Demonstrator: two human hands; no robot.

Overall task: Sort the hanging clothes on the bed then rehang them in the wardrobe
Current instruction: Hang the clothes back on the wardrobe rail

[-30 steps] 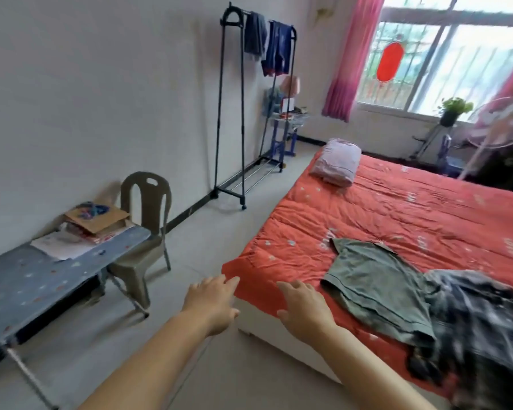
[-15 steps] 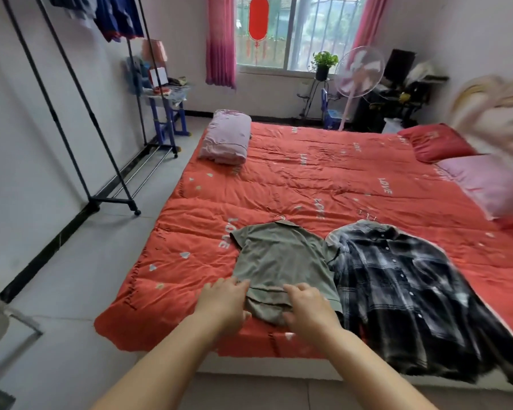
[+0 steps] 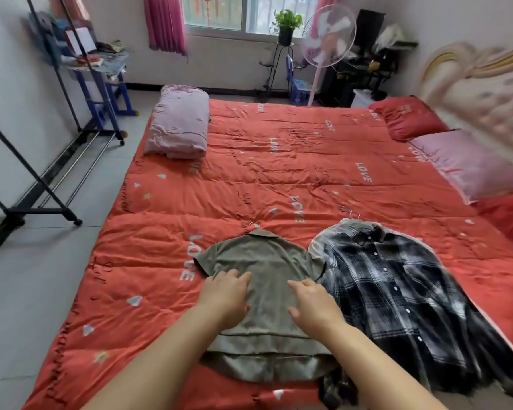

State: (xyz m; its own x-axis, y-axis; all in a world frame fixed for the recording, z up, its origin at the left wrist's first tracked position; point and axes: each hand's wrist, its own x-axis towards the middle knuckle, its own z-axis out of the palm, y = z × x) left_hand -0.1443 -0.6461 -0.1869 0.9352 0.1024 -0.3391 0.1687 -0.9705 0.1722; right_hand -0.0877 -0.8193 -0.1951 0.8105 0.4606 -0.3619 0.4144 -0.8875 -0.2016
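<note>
Two garments are off the rail and laid out flat near the foot edge of the bed [image 3: 279, 173]. The green shirt [image 3: 268, 270] lies front-down and collar away from the person, with its hanger hook [image 3: 253, 224] sticking out past the collar. The plaid shirt [image 3: 391, 297] is just right of the green shirt with their sleeves touching. It is also on a hanger, and its hook shows beyond the collar.

The left hand [image 3: 227, 294] is palm-down on the left half of the green shirt, fingers straight and spread, gripping nothing. The right hand [image 3: 313, 303] is palm-down on the right half of the green shirt, fingers loosely extended. It holds nothing and looks like it is smoothing or pressing. The green shirt's hem looks doubled over at the edge nearest the person.

Progress looks early, in the sorting stage. Both pieces are on the bed, side by side and not stacked. Nothing visible has been rehung. The clothes rack [image 3: 71, 216] stands on the floor well left of the green shirt. Its top rail is out of frame, so I cannot tell what hangs there. No wardrobe is in view.

Probably left to do: finish straightening the green shirt, pick each piece up by its hanger and carry it to be hung.
</note>
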